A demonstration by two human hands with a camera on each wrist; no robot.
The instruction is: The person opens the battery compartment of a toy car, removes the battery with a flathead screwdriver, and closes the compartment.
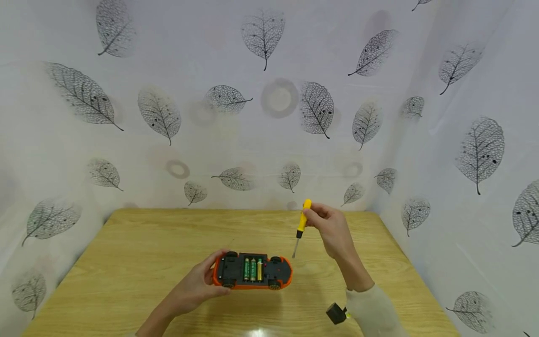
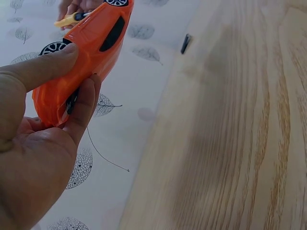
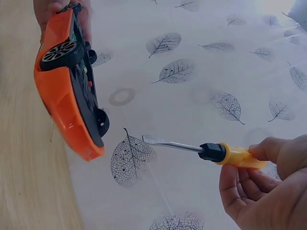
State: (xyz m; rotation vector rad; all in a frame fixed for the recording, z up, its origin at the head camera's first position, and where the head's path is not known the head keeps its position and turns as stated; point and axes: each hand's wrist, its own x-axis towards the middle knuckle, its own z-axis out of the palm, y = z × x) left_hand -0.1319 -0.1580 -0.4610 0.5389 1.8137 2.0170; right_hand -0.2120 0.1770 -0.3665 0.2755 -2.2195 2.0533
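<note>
My left hand [image 1: 195, 283] grips an orange toy car [image 1: 283, 271] by one end, its black underside turned up in the head view. Three batteries [image 1: 253, 270] lie side by side in the uncovered compartment of the underside. In the left wrist view, the thumb presses on the orange body [image 2: 91, 52] near a wheel, with fingers around the other side. My right hand [image 1: 334, 229] pinches a screwdriver [image 3: 244, 157] by its yellow handle. Its flat metal blade [image 3: 175, 145] points down beside the car's free end, a small gap apart from it.
A wooden table [image 1: 139, 243] lies beneath both hands. On it, close to the right sleeve [image 1: 372, 306], sits a small black block-shaped object [image 1: 336, 313]. A pale cloth with a leaf print [image 1: 236, 140] hangs behind the table and along its sides.
</note>
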